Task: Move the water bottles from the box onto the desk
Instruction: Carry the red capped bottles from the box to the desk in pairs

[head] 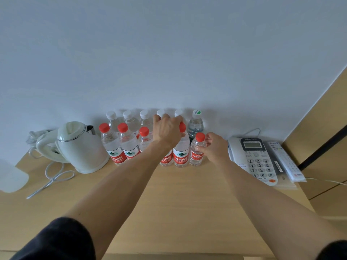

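Six red-capped bottles [110, 145] in front, six white-capped bottles [129, 119] behind. Left hand [168, 131] grips one tall bottle's neck [181, 149]. Right hand [214, 146] pinches the small bottle [197, 152].

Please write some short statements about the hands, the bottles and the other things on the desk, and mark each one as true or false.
1. The right hand holds the small red-capped bottle at the right end of the front row. True.
2. The left hand lies flat on the desk. False: it is raised over the bottles, its fingers round the top of a tall red-capped bottle.
3. The kettle stands to the right of the telephone. False: the kettle is left of the bottles, the telephone right of them.
4. The bottles in the back row have white caps. True.
5. A remote control lies beside the telephone. True.
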Motion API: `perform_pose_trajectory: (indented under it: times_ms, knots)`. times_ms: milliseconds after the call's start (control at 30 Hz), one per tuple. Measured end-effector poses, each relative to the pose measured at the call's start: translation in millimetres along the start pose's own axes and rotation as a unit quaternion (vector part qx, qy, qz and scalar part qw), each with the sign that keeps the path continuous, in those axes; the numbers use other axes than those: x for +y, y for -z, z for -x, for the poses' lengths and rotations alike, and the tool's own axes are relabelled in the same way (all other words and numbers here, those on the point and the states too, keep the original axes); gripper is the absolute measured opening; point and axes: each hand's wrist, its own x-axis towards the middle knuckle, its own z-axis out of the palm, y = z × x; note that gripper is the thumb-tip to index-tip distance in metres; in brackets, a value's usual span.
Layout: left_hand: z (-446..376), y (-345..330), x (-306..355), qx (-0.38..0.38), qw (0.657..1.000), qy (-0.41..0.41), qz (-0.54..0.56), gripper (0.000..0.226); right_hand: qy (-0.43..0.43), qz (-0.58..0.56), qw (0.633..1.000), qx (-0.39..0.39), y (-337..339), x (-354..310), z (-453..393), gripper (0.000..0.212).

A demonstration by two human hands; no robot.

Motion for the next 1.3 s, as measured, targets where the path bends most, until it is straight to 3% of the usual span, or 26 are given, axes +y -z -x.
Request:
perform_pose_trajectory:
  times_ms: [1100, 1300]
  knots:
    - [2, 9, 1, -0.042, 0.998, -0.007, -0.042, 0.023, 0.0, 0.08, 0.996, -0.036, 3, -8, -2, 0.039]
    - [3, 13, -2, -0.067, 0.996, -0.033, -0.057, 0.037, -0.022, 0.097, 0.994, -0.053, 4, -9, -1, 0.051]
